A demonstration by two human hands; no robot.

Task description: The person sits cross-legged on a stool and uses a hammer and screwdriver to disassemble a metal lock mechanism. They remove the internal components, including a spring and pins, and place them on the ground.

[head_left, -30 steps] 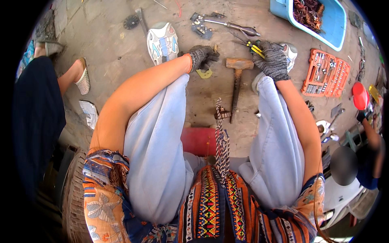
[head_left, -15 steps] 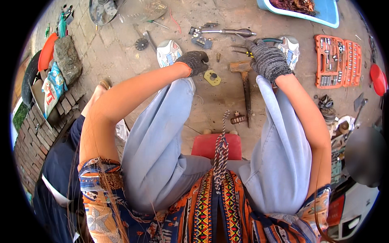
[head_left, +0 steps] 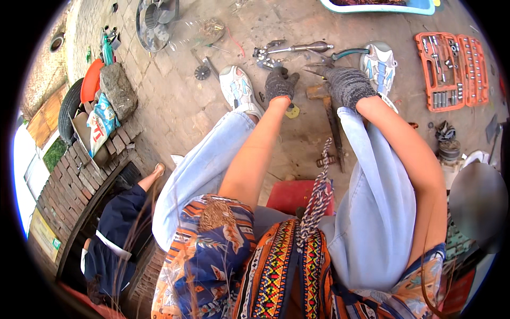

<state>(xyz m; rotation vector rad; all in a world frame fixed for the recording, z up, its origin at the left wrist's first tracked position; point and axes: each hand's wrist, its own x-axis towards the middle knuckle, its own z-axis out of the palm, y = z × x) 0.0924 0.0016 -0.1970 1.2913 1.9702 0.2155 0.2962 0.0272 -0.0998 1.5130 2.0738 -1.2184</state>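
In dark grey knit gloves, both my hands are out over the ground between my shoes. My left hand (head_left: 280, 85), thumb apart from its loosely bent fingers, is just short of a black metal part (head_left: 265, 57) and appears to hold nothing. Beneath that wrist, a yellow plate (head_left: 292, 111) is partly covered. My right hand (head_left: 349, 85) is closed around pliers (head_left: 314, 71); their slim jaws point left and the grip is hidden. Teal-handled pliers (head_left: 350, 53) lie just beyond it. Below is a hammer (head_left: 333, 127). A dark-handled screwdriver (head_left: 308, 47) lies beside the black part.
An orange socket set case (head_left: 461, 101) lies unfolded at right. A blue tub (head_left: 382, 9) is at the far edge. Far left are a round camouflage-patterned piece (head_left: 142, 32) and a large stone (head_left: 118, 91). Another person (head_left: 119, 218) is at left, near a brick border. I have a red stool (head_left: 284, 196) beneath me.
My left hand has moved right and forward, from beside my left shoe to the black metal part, now covering part of the yellow plate. My right hand stays nearly in place with the pliers.
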